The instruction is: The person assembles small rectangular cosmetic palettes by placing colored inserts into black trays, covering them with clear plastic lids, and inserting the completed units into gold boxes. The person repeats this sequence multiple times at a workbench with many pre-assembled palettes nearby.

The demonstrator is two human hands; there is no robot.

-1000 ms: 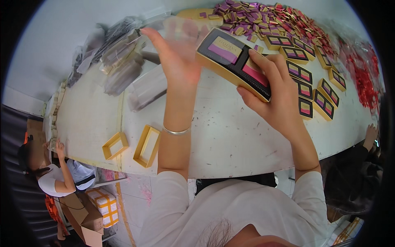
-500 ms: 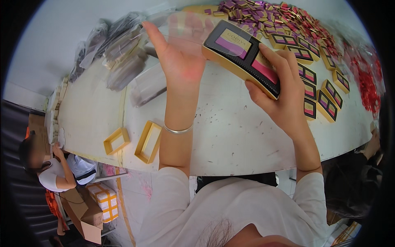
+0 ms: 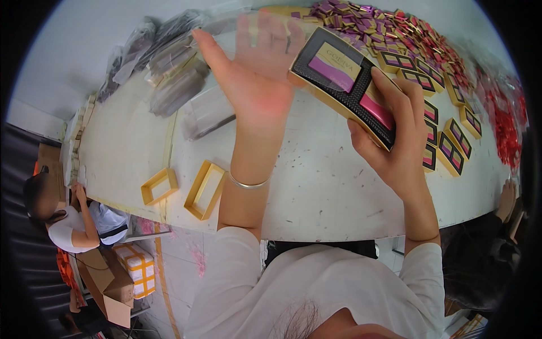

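Note:
My left hand (image 3: 258,96) is raised over the table, palm facing up and fingers stretched apart. A clear plastic bag (image 3: 224,40) covers its fingers and reaches over the near end of a small box; whether the fingers are inside or behind it is hard to tell. My right hand (image 3: 398,133) grips that gold-sided chocolate box (image 3: 357,93), thumb on one side and fingers on the other. The box is tilted, its black top showing a purple-and-gold piece and a pink piece in windows. Its left end lies under the film, beside my left palm.
Two gold cardboard frames (image 3: 191,199) lie at the near left. Clear plastic sleeves (image 3: 206,113) are stacked behind them. Several filled boxes (image 3: 451,152) stand at right, before a heap of wrapped chocolates (image 3: 389,28) and red shredded filler (image 3: 505,130). A co-worker (image 3: 76,226) sits at far left.
Both hands and the box have shifted slightly to the right in the picture. The left fingers are spread more clearly beneath the film; the right hand keeps its grip on the box.

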